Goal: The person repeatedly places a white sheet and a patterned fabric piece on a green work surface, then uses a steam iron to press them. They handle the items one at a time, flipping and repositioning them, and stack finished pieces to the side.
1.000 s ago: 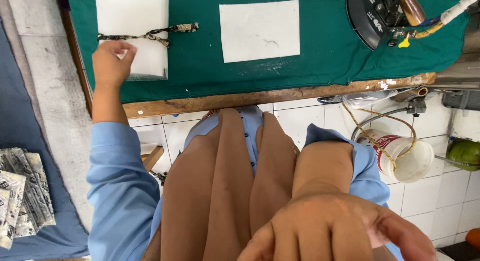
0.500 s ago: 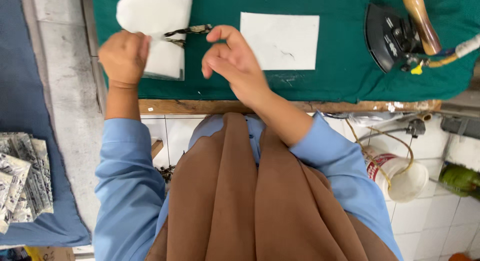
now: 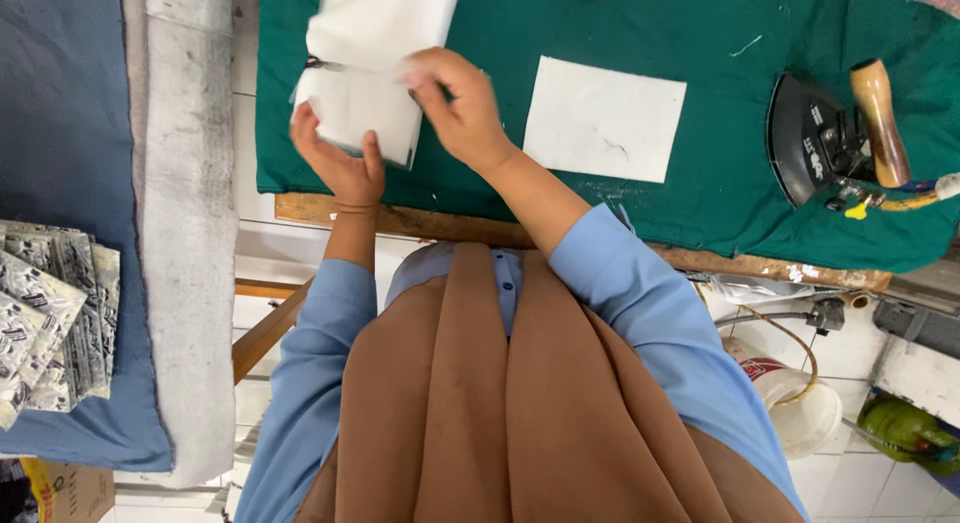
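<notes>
My left hand (image 3: 338, 166) grips the near edge of a folded white cloth piece (image 3: 365, 108) over the green-covered table (image 3: 700, 213). My right hand (image 3: 455, 108) pinches the cloth's right edge, fingers blurred. A larger white piece (image 3: 385, 18) lies just beyond, partly under a thin dark cord or strap (image 3: 320, 63) at the cloth's far edge. Both arms wear light blue sleeves, and a brown garment hangs below.
A white rectangular sheet (image 3: 605, 118) lies right of my hands. A black iron with a wooden handle (image 3: 835, 133) rests at the table's right. A stack of patterned fabric (image 3: 55, 318) sits on a blue surface at left. A white bucket (image 3: 800, 413) stands on the tiled floor.
My right hand rose from my lap to the table and took the cloth's right edge. My left hand shifted under the cloth's near edge, and the cloth now looks lifted.
</notes>
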